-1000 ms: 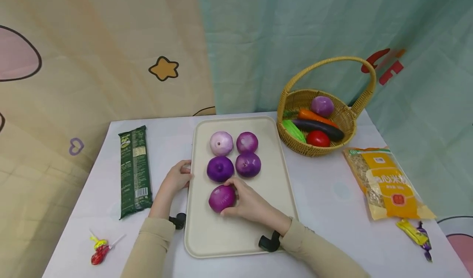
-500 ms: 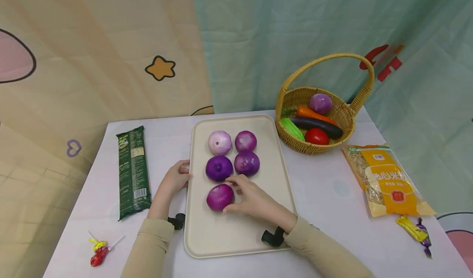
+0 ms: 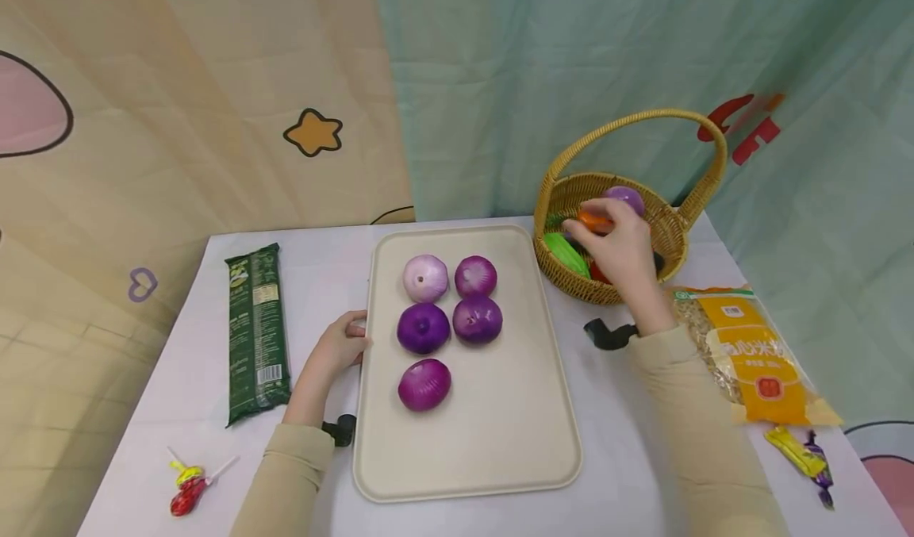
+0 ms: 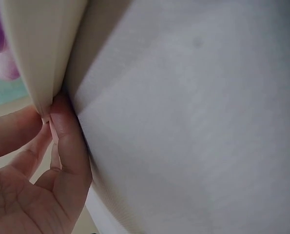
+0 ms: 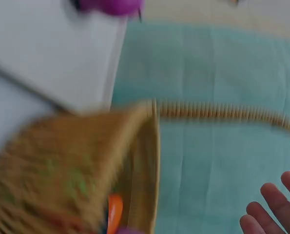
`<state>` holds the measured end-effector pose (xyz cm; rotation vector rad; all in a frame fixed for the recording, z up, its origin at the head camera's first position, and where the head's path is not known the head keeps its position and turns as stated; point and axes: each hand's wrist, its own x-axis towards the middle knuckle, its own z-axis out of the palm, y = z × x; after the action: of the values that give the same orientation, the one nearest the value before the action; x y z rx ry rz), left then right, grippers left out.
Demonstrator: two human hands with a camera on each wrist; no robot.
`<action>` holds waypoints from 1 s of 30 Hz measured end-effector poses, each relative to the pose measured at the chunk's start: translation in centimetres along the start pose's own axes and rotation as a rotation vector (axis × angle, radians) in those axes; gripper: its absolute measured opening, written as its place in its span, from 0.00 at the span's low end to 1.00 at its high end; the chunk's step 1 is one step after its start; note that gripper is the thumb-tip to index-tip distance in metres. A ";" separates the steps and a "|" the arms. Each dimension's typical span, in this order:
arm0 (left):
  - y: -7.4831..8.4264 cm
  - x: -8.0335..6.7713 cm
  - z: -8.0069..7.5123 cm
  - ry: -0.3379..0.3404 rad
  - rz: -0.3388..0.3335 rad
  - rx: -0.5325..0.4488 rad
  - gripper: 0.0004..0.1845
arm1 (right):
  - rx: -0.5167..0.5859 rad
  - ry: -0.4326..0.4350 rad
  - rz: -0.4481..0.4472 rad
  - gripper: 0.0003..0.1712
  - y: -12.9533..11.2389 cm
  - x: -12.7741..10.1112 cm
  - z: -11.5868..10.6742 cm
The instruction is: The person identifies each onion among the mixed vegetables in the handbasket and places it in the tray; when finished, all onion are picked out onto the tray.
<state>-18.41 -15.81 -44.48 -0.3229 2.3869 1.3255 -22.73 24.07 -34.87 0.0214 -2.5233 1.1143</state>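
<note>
At the left edge of the cream tray (image 3: 500,426), my left hand (image 3: 339,345) pinches the rim between thumb and fingers, as the left wrist view shows. Several purple onions lie on the tray, among them a pale one (image 3: 425,278) at the back and a magenta one (image 3: 424,385) nearest me. My right hand (image 3: 620,243) hovers over the wicker basket (image 3: 587,288), fingers apart and holding nothing. Beside its fingers are a purple onion (image 3: 628,197) and an orange carrot (image 3: 593,220). A green vegetable (image 3: 566,253) shows in the basket; the hand mostly covers the eggplant and tomato.
The basket's tall handle (image 3: 643,116) arches over its opening. A green packet (image 3: 259,335) lies left of the tray, with lollipops (image 3: 189,489) nearer me. On the right are a yellow grain bag (image 3: 750,354) and wrapped candies (image 3: 800,451). A curtain hangs behind the table.
My right hand has left the magenta onion on the tray and moved right and away to the basket. My left hand has stayed at the tray's edge.
</note>
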 end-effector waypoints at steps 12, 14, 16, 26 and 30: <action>-0.3 0.1 -0.1 -0.005 0.019 0.000 0.28 | -0.010 0.084 0.294 0.37 7.3 8.3 -2.4; -0.3 0.0 0.0 -0.001 0.018 0.000 0.28 | 0.001 0.057 0.317 0.39 8.3 8.6 -2.1; -0.4 -0.1 0.1 0.003 0.017 -0.007 0.28 | 0.013 0.021 0.353 0.41 9.1 8.6 -1.8; -0.3 -0.3 0.2 0.015 0.004 -0.015 0.28 | -0.035 -0.138 0.460 0.45 11.5 8.8 -0.8; -0.2 -0.2 0.1 0.015 0.002 -0.023 0.28 | -0.062 -0.103 0.466 0.41 11.6 8.9 -0.5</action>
<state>-18.18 -15.80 -44.60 -0.3381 2.3865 1.3566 -32.76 33.55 -39.67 -0.5656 -2.7322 1.2230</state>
